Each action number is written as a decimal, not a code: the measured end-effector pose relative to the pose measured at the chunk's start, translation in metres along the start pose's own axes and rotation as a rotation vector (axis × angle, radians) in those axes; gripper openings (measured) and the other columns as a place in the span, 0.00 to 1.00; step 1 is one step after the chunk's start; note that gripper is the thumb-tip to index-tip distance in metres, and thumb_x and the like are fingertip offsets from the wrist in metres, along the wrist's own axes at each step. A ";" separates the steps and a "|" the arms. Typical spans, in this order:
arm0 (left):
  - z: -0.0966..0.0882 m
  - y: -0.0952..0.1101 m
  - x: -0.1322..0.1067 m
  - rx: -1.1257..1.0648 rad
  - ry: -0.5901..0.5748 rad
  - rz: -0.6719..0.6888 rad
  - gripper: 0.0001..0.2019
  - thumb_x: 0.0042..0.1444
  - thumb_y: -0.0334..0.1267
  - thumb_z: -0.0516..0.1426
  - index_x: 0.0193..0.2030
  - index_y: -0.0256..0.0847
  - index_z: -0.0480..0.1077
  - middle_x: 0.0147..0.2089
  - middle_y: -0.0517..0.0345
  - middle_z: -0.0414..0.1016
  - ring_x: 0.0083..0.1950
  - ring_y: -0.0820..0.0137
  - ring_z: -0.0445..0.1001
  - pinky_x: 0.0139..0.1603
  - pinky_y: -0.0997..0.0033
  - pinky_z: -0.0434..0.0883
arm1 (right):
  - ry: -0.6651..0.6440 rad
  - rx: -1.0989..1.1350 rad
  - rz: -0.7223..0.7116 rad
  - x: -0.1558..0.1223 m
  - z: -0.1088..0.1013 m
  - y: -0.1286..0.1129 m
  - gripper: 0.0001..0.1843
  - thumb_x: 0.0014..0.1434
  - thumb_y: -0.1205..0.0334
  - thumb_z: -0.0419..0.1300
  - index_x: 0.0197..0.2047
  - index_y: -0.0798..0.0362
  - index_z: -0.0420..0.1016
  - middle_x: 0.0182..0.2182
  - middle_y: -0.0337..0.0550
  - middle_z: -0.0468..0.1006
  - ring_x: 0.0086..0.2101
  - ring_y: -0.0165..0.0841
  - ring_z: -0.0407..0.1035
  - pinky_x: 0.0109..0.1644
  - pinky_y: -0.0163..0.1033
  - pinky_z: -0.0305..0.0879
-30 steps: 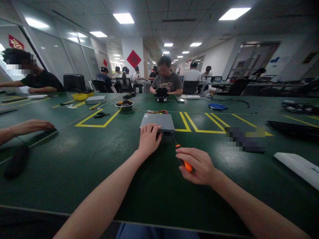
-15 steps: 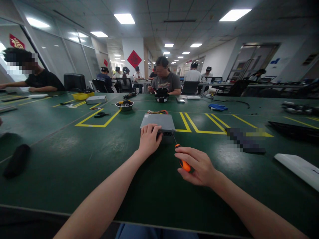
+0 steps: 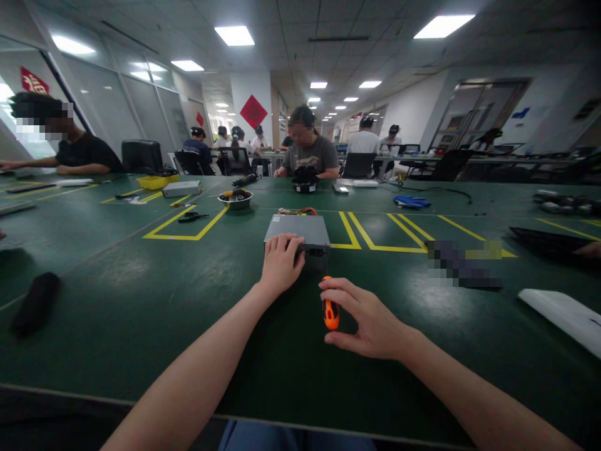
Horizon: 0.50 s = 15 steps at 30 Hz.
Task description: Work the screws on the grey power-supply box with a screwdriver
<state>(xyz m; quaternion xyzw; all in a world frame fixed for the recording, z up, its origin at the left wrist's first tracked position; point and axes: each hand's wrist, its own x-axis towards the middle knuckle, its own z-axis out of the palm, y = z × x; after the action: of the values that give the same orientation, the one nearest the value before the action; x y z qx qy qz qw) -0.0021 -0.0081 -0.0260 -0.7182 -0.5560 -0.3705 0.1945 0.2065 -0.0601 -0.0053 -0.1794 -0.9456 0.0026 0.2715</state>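
A flat grey metal box (image 3: 300, 229) with coloured wires at its far end lies on the green table (image 3: 141, 300) straight ahead. My left hand (image 3: 280, 262) rests on the box's near left corner, fingers curled over its edge. My right hand (image 3: 366, 319) pinches an orange-handled screwdriver (image 3: 330, 311) between thumb and fingers. Its thin shaft points at the near face of the box.
A metal bowl (image 3: 235, 199), scissors (image 3: 190, 217), a yellow tray (image 3: 156, 181) and blue gloves (image 3: 409, 202) lie further back. A white panel (image 3: 558, 313) is at the right, a black object (image 3: 35, 300) at the left. Other people sit across the table.
My right hand has swung the screwdriver left and more upright, bringing its tip to the box's near face. A neighbour's hand at the far left has withdrawn. My left hand has stayed put.
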 end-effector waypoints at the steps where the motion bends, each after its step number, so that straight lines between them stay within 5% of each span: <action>1: 0.000 0.000 0.000 0.000 0.002 0.000 0.13 0.55 0.37 0.53 0.49 0.43 0.64 0.49 0.52 0.65 0.50 0.61 0.62 0.53 0.60 0.59 | -0.042 -0.007 -0.007 0.001 -0.001 -0.001 0.23 0.56 0.51 0.56 0.51 0.54 0.61 0.51 0.55 0.65 0.45 0.38 0.67 0.44 0.43 0.67; 9: 0.000 0.000 0.000 0.010 -0.011 -0.005 0.14 0.55 0.37 0.53 0.49 0.43 0.64 0.50 0.52 0.65 0.51 0.61 0.61 0.52 0.60 0.59 | 0.078 0.011 -0.027 0.002 0.005 -0.005 0.13 0.55 0.56 0.57 0.40 0.53 0.62 0.45 0.52 0.71 0.39 0.36 0.70 0.39 0.41 0.68; 15: -0.001 0.001 0.000 -0.001 -0.008 -0.003 0.13 0.55 0.37 0.52 0.49 0.44 0.64 0.50 0.52 0.65 0.51 0.62 0.61 0.53 0.60 0.59 | -0.037 0.046 -0.016 0.003 -0.005 -0.007 0.19 0.57 0.56 0.54 0.50 0.53 0.60 0.48 0.52 0.67 0.46 0.37 0.67 0.44 0.42 0.66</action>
<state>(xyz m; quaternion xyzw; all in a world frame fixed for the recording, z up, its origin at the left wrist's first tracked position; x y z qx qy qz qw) -0.0017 -0.0090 -0.0249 -0.7189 -0.5577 -0.3681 0.1915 0.2041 -0.0664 0.0012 -0.1654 -0.9516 0.0255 0.2579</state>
